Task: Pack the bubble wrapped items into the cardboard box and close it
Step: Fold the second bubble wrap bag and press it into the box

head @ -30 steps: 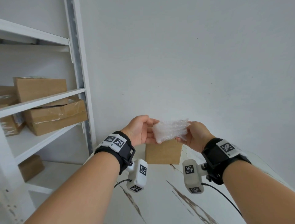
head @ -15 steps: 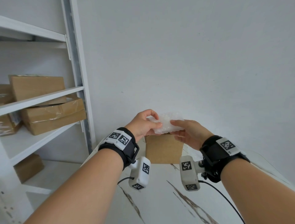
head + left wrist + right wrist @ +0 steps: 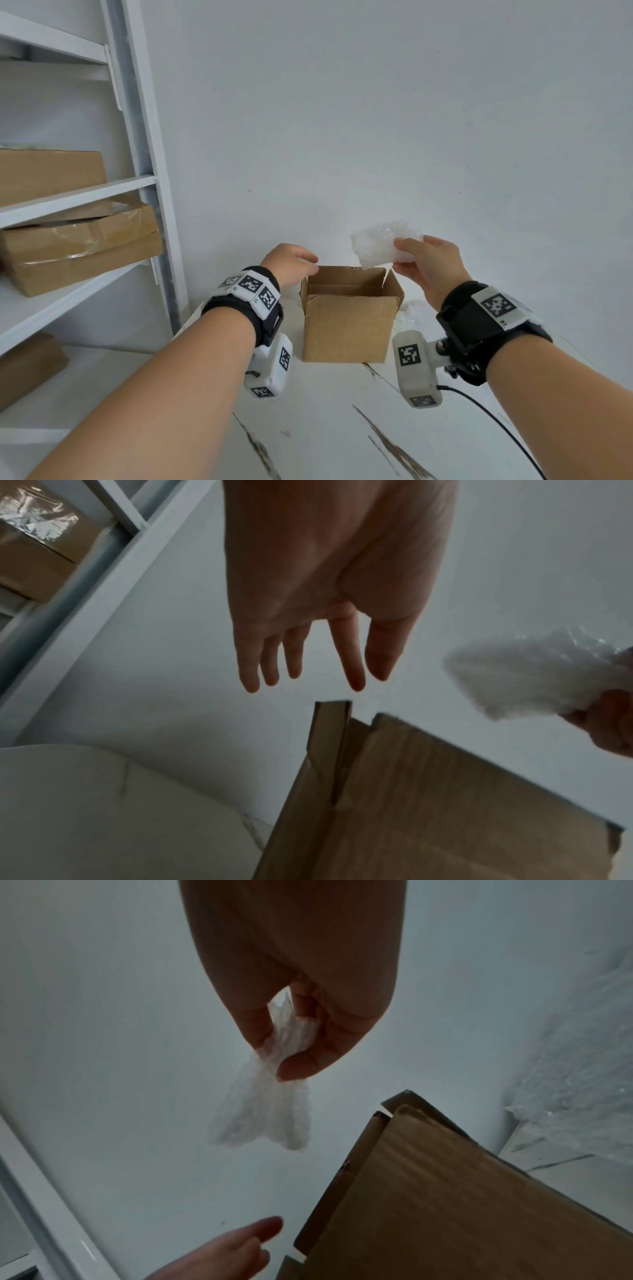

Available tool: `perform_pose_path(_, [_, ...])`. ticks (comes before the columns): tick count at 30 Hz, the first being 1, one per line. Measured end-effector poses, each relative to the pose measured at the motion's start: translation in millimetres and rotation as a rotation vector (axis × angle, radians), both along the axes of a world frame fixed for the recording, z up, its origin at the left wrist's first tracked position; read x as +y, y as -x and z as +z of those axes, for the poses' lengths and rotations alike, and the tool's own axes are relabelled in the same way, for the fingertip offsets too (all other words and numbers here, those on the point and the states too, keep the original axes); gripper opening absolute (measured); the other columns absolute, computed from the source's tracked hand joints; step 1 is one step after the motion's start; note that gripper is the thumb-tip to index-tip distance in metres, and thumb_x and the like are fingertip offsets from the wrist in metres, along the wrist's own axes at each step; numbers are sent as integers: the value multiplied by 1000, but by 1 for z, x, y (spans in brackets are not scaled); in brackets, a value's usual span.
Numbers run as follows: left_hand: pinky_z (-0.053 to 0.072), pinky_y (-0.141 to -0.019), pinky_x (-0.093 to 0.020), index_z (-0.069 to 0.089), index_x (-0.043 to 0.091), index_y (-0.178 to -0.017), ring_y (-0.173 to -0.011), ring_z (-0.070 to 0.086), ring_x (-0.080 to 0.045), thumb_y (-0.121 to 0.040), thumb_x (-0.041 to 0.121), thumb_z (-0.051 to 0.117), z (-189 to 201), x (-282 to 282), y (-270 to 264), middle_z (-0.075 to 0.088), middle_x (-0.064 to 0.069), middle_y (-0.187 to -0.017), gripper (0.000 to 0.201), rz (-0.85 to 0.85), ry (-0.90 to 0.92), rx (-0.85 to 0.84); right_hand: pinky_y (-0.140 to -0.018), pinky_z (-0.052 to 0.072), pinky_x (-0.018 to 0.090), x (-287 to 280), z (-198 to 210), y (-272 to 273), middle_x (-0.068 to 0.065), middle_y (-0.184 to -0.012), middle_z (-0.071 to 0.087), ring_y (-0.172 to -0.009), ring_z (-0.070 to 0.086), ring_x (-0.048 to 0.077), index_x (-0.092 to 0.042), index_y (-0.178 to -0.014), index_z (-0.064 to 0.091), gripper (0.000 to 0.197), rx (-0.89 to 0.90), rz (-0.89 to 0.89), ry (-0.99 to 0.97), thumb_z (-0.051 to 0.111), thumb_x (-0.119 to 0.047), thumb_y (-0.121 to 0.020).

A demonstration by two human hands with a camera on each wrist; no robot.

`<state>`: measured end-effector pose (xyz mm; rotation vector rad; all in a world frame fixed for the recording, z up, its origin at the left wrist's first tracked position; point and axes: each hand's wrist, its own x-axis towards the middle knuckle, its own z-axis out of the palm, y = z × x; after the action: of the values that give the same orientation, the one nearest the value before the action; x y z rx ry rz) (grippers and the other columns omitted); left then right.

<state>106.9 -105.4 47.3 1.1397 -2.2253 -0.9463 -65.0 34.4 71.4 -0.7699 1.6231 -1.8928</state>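
Note:
A small brown cardboard box (image 3: 349,329) stands on the white marble table (image 3: 325,428) with its top flaps up and its inside showing. My right hand (image 3: 424,263) pinches a white bubble-wrapped item (image 3: 380,245) between thumb and fingers, just above the box's far right corner. In the right wrist view the bubble-wrapped item (image 3: 270,1107) hangs down from the pinch beside the box (image 3: 445,1199). My left hand (image 3: 291,263) hovers at the box's upper left flap with fingers straight and nothing in it; the left wrist view shows its fingers (image 3: 294,658) spread above the flap (image 3: 329,729).
A white metal shelf unit (image 3: 85,240) stands at the left with several taped cardboard boxes (image 3: 82,246) on it. More bubble wrap (image 3: 414,311) lies on the table behind the box at the right. A white wall is close behind.
Both hands held the bubble-wrapped item over the box before. Now the left hand has let go and dropped toward the left flap, while the right hand carried the item up and right.

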Motion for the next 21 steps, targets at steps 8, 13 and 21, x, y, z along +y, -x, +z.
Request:
perform_pose_path(8, [52, -84, -34, 55, 21, -105, -102, 59, -25, -81, 3, 61, -21, -17, 16, 60, -8, -120, 30, 99, -18, -68, -73, 57, 28, -5, -13, 8, 9, -90, 62, -80, 63, 23, -9, -81, 60, 9, 18, -55, -44, 65, -6, -88])
perform_pose_path(13, [51, -80, -32, 62, 18, -91, -107, 57, -26, -84, -7, 41, -29, -13, 16, 58, -6, -123, 33, 116, 38, -72, -76, 58, 30, -3, -18, 11, 10, -89, 62, -77, 62, 23, -8, -79, 60, 9, 5, -52, -48, 66, -7, -87])
perform_pose_path(21, [57, -61, -26, 51, 26, -134, -83, 62, -21, -83, -2, 55, -33, 2, 15, 46, -6, -140, 59, 15, -82, -152, -69, 56, 30, 8, -13, 7, 7, -80, 61, -64, 58, 18, -14, -78, 59, 11, 80, -56, -86, 66, -9, -86])
